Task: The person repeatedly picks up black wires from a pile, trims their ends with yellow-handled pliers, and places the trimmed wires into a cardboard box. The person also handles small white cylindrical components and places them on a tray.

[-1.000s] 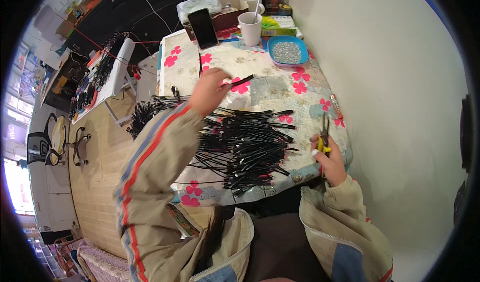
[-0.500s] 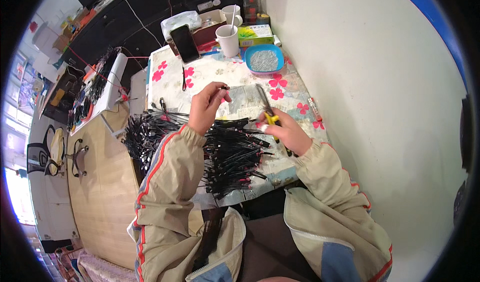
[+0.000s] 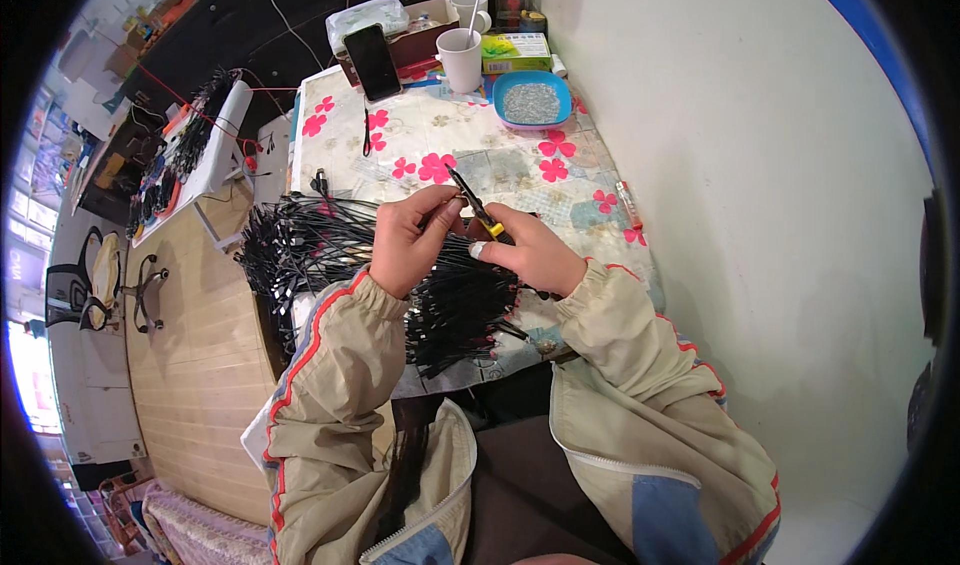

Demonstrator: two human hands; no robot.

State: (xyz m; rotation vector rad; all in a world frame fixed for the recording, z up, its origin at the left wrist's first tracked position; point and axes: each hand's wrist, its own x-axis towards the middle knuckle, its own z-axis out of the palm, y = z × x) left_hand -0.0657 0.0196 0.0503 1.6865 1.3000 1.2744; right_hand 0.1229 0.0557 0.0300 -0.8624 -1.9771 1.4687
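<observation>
My right hand (image 3: 530, 250) is closed around a pair of pliers (image 3: 470, 195) with black and yellow handles. The pliers' jaws point up and left, right beside the fingertips of my left hand (image 3: 408, 237). Thumb and forefinger of that hand pinch a small dark piece, mostly hidden by the fingers; its kind cannot be made out. Under and around both hands lies a big heap of black cables (image 3: 460, 310) with metal-tipped ends, spreading to the table's left edge.
A blue bowl (image 3: 499, 91) of small silvery pieces stands farther back on the flowered table cover (image 3: 335, 150). Near it are a white mug (image 3: 459, 63), a green-and-yellow box (image 3: 515, 55) and a phone (image 3: 372, 63). A white wall (image 3: 760, 195) borders the right side.
My right hand has moved left with the pliers, bringing their jaws up to my left fingertips. My left hand has come slightly lower. The view has shifted a little.
</observation>
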